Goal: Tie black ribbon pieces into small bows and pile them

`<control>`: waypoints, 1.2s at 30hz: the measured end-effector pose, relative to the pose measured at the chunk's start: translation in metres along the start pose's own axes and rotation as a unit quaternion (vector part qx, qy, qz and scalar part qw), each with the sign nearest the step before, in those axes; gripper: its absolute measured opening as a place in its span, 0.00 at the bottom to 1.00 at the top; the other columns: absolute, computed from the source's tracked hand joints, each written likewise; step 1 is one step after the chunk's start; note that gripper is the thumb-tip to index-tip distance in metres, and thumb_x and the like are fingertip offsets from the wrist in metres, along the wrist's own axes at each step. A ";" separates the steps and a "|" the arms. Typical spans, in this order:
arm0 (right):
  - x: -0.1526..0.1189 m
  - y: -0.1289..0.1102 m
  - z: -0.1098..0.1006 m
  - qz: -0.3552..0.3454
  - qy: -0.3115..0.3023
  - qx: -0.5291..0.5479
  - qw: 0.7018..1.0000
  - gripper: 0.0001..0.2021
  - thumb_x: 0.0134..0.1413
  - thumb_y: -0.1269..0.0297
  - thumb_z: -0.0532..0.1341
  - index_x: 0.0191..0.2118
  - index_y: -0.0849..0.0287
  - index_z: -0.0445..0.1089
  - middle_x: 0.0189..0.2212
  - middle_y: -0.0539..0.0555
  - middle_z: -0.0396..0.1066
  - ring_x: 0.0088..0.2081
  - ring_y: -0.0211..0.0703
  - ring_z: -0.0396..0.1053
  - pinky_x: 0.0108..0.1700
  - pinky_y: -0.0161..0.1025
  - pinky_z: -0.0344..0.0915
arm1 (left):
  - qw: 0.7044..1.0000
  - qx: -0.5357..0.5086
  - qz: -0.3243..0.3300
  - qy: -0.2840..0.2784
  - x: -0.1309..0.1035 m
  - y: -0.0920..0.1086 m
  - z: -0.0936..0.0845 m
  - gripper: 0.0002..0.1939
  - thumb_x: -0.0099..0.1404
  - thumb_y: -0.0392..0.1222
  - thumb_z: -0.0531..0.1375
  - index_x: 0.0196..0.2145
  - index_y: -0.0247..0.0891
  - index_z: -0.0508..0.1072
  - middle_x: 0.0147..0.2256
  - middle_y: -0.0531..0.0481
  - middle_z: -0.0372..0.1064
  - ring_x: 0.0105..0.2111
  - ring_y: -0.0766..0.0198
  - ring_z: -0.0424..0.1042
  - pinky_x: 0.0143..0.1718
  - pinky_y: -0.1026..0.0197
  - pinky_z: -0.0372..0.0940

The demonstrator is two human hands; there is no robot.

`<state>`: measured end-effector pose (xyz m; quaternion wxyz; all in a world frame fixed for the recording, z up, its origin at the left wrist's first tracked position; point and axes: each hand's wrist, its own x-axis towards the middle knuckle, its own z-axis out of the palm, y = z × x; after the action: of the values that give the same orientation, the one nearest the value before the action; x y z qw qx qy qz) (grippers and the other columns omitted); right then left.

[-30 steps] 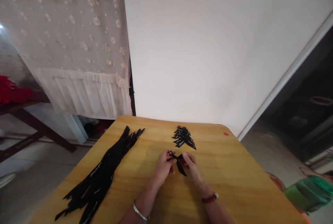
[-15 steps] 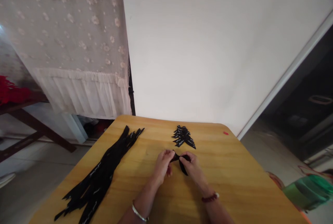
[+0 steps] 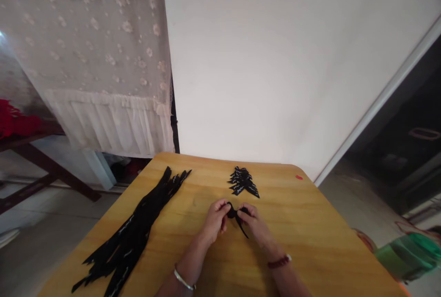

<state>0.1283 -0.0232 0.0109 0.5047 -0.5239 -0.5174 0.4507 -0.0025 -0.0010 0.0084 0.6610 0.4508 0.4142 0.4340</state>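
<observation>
A black ribbon is stretched between my two hands just above the wooden table, looped into a bow-like shape with a thin tail hanging down. My left hand pinches its left loop between thumb and fingers. On the other side, my right hand pinches the right part close to the middle; the fingertips hide some of the ribbon there. Beyond my hands lies a small pile of black ribbon bows with white lettering. To the left is a long bundle of loose black ribbon strips, some showing white print.
The wooden table meets a white wall panel at its far edge. A small red piece lies near the far right corner. A lace curtain hangs at the left. A green bin stands on the floor at right.
The ribbon between my hands has changed shape: a rounded loop now shows by my left fingers, and the wide loop under my right hand has become a thin hanging tail.
</observation>
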 end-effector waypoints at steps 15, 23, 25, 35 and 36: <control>0.005 0.003 0.002 -0.061 0.045 -0.049 0.996 0.09 0.40 0.60 0.59 0.20 0.60 0.64 0.14 0.46 0.59 0.19 0.35 0.56 0.22 0.33 0.53 | 0.995 -0.095 -0.043 -0.011 -0.001 0.002 0.001 0.12 0.41 0.37 0.62 0.26 0.31 0.67 0.18 0.54 0.65 0.13 0.72 0.62 0.10 0.70 0.56; 0.007 0.010 0.004 -0.041 0.027 0.019 0.999 0.09 0.38 0.60 0.61 0.20 0.60 0.64 0.14 0.45 0.59 0.18 0.34 0.56 0.22 0.32 0.53 | 0.994 -0.095 -0.058 0.006 0.000 -0.006 0.005 0.08 0.41 0.34 0.62 0.22 0.30 0.67 0.16 0.52 0.65 0.15 0.69 0.64 0.16 0.67 0.62; 0.007 0.010 0.002 -0.024 0.035 0.057 0.997 0.10 0.40 0.59 0.60 0.20 0.60 0.63 0.13 0.44 0.57 0.17 0.32 0.54 0.20 0.31 0.51 | 0.992 -0.102 -0.068 0.008 0.001 -0.006 0.004 0.08 0.41 0.34 0.63 0.21 0.30 0.67 0.15 0.52 0.65 0.15 0.69 0.64 0.16 0.67 0.62; 0.006 0.006 -0.002 0.025 0.131 0.110 0.985 0.17 0.43 0.50 0.57 0.22 0.60 0.66 0.16 0.48 0.62 0.20 0.34 0.59 0.21 0.31 0.53 | 0.989 -0.134 -0.048 0.034 0.002 -0.007 0.004 0.10 0.40 0.36 0.64 0.21 0.32 0.66 0.15 0.54 0.63 0.15 0.69 0.65 0.17 0.66 0.62; 0.005 0.005 -0.001 0.033 0.115 0.108 0.987 0.17 0.43 0.49 0.56 0.23 0.61 0.67 0.17 0.48 0.63 0.20 0.35 0.60 0.21 0.31 0.54 | 0.989 -0.136 -0.045 0.034 0.003 -0.008 0.004 0.10 0.40 0.36 0.64 0.21 0.32 0.66 0.15 0.54 0.64 0.15 0.69 0.65 0.17 0.66 0.62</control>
<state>0.1302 -0.0182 0.0058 0.5995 -0.5316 -0.3860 0.4573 0.0037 -0.0011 0.0018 0.7202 0.3228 0.3937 0.4713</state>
